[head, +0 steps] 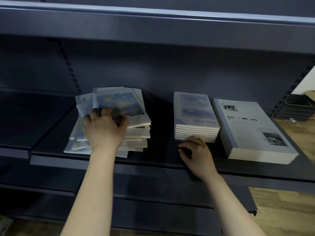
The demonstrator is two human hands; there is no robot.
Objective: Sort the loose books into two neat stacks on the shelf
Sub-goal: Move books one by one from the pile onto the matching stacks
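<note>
A messy pile of loose books [136, 133] lies on the left part of the dark shelf [162, 160]. On top lies a book with a blue and yellow painted cover [119, 101], and my left hand [104, 128] grips its near edge. In the middle stands a neat stack of "Fine Day" books [194, 114]. My right hand [196, 154] rests on the shelf at that stack's near edge, fingers curled, holding nothing. A neat stack of "Time & Memory" books [252, 132] stands to the right.
The shelf above [153, 23] hangs low over the books. A slotted upright [71, 68] runs down the back panel at left. Black stacked trays [296, 106] sit on a wooden surface beyond the shelf's right end. Wooden floor [281, 210] shows at lower right.
</note>
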